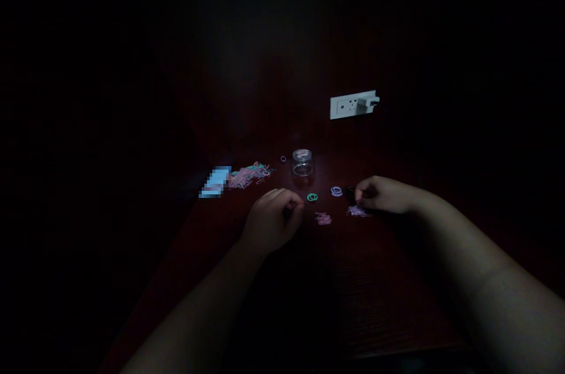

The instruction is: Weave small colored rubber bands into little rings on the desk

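Small elastic-like loops lie in groups on the dark red table. My right hand point(384, 194) is over the purple pile point(358, 211), its fingers pinched together; what they hold, if anything, is too small to make out. My left hand point(276, 218) rests left of the green loops point(312, 197), thumb and index finger closed, with their content unclear. Between the hands are lavender rings point(336, 191) and a pink pile point(323, 218). A larger mixed heap of pink and green loops point(251, 175) lies beyond my left hand. Behind the green loops stands a clear lidded jar point(302, 164).
A bright, pixelated rectangle point(215, 182) is at the table's left side. One small ring point(283, 159) lies left of the jar. On the back wall, a white socket panel point(346, 106) holds a plug. The surroundings are very dark.
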A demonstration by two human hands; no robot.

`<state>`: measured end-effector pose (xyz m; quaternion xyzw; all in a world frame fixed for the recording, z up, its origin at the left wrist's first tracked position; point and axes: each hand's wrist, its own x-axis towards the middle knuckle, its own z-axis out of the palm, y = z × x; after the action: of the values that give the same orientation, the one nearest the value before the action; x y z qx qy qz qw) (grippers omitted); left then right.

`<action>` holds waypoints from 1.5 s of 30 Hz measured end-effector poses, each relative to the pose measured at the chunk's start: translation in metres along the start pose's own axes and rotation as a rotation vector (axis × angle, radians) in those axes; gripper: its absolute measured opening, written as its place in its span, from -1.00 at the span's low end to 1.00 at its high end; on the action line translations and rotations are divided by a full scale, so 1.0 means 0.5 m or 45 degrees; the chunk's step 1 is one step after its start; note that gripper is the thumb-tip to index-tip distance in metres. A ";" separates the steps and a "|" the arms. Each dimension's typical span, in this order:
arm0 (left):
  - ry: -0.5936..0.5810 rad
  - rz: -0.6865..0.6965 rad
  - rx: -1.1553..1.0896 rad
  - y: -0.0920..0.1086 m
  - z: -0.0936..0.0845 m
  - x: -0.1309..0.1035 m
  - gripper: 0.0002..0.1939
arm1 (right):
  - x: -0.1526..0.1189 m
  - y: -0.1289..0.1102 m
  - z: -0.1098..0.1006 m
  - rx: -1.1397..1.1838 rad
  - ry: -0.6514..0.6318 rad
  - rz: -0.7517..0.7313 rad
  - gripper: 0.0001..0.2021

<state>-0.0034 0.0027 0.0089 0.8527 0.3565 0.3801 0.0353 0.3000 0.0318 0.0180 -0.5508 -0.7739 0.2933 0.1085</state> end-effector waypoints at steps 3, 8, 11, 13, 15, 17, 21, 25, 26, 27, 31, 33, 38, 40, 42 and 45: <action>-0.006 0.000 0.008 0.000 0.000 0.000 -0.92 | 0.001 0.003 0.000 -0.011 -0.002 0.012 -0.87; -0.019 0.005 0.014 -0.001 -0.001 -0.001 -0.92 | 0.003 0.007 0.000 -0.024 -0.024 0.022 -0.87; -0.019 0.000 0.020 -0.001 0.000 -0.001 -0.91 | 0.006 0.011 0.001 -0.017 -0.025 0.030 -0.87; -0.019 0.004 0.021 -0.002 0.001 -0.002 -0.91 | 0.007 0.015 0.001 -0.024 -0.016 0.046 -0.87; -0.017 0.012 0.015 -0.002 0.000 -0.002 -0.92 | 0.007 0.018 0.001 -0.032 -0.003 0.052 -0.86; -0.015 0.010 0.012 -0.001 0.000 -0.001 -0.93 | 0.006 0.021 0.002 -0.032 0.006 0.059 -0.80; -0.024 0.007 0.014 0.002 -0.003 0.000 -0.92 | 0.005 0.027 0.007 0.018 -0.043 0.040 -0.60; -0.022 0.018 0.012 0.002 -0.003 0.000 -0.90 | 0.010 0.029 0.012 0.041 -0.103 0.027 -0.62; -0.017 0.021 0.013 0.002 -0.003 0.000 -0.89 | 0.012 0.028 0.012 0.020 -0.101 0.023 -0.66; -0.012 0.022 0.015 0.002 -0.002 0.000 -0.89 | 0.014 0.028 0.013 -0.006 -0.096 0.021 -0.71; -0.005 0.022 0.012 0.000 -0.001 -0.001 -0.89 | 0.017 0.025 0.012 -0.056 -0.077 0.022 -0.82; -0.004 0.024 0.014 -0.001 -0.001 -0.001 -0.90 | 0.017 0.022 0.012 -0.048 -0.064 0.027 -0.84; -0.001 0.022 0.025 -0.003 -0.002 -0.001 -0.90 | 0.016 0.015 0.012 -0.063 -0.038 0.039 -0.86; 0.002 0.023 0.023 -0.004 -0.002 -0.001 -0.91 | 0.015 0.015 0.012 -0.066 -0.025 0.023 -0.85; 0.008 0.028 0.020 -0.005 -0.002 -0.001 -0.91 | 0.016 0.016 0.012 -0.058 -0.014 0.017 -0.84; 0.016 0.023 0.009 -0.004 -0.002 0.000 -0.91 | 0.016 0.020 0.012 -0.035 -0.014 0.020 -0.84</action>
<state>-0.0056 0.0039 0.0089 0.8536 0.3505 0.3844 0.0267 0.3018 0.0394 0.0062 -0.5568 -0.7740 0.2864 0.0943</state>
